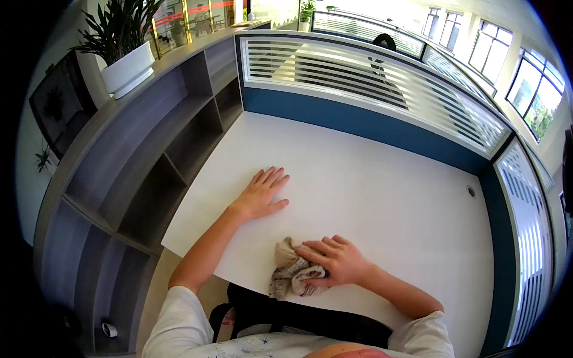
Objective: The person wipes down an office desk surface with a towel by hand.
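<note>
On the white desk (370, 197), my left hand (261, 194) lies flat with its fingers spread and nothing in it. My right hand (337, 260) is near the desk's front edge, its fingers over a crumpled beige and grey cloth (290, 269). The cloth rests on the desk, bunched up mostly to the left of that hand, and its lower part is close to the front edge. Part of the cloth is hidden under my right fingers.
Blue partitions with striped glass (334, 65) border the desk's back and right. Dark shelves (149, 173) stand at the left, with a potted plant (128, 68) on top. A round cable hole (471, 191) is at the desk's right. A black chair (298, 316) is below the front edge.
</note>
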### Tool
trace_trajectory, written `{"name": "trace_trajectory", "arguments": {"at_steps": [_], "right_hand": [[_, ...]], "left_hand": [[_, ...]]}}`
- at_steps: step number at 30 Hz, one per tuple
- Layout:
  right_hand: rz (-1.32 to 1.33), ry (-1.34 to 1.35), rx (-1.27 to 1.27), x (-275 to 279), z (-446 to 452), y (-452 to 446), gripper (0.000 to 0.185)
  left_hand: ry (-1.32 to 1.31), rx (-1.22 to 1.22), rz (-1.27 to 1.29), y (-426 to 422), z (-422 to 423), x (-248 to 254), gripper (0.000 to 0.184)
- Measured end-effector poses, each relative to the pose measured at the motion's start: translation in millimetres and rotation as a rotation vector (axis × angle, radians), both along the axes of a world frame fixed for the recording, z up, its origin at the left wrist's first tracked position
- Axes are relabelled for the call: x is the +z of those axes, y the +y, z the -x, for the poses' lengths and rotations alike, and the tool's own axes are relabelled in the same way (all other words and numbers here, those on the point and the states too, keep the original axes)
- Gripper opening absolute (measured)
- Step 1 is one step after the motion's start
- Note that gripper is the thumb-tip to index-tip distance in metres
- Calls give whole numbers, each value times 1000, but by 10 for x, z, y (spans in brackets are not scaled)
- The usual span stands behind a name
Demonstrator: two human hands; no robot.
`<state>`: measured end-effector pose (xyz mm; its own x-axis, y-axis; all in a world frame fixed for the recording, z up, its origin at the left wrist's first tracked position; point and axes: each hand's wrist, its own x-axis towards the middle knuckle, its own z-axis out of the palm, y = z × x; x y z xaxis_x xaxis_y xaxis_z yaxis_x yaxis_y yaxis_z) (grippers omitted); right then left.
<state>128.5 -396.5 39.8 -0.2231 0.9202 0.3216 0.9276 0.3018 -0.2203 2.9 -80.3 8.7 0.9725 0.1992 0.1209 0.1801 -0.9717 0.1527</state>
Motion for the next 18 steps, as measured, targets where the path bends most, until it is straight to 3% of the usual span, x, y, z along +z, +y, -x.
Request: {"name": "trace_trajectory", "arguments": {"at_steps": [4, 6, 9, 12, 15, 18], "right_hand": [[-59, 53, -210, -87, -513, 77, 78], [-196, -12, -451, -242, -820, 101, 76], [-18, 82, -685, -154, -965, 87, 74], [-170, -268, -634, -106, -739, 84, 73], [-200, -370, -554, -181, -642, 74, 73], [-216, -134, -510, -240, -651, 47, 61]], "left_hand": [[-30, -16, 3, -16, 19, 0, 78], [-28, -27, 7, -14, 15, -7, 78], [-32, -19, 25, -11, 13, -38, 79], [-31, -7, 30, -36, 14, -40, 79], [-33, 3, -6, -54, 15, -54, 79], [-2, 23, -31, -59, 21, -60, 79]]}}
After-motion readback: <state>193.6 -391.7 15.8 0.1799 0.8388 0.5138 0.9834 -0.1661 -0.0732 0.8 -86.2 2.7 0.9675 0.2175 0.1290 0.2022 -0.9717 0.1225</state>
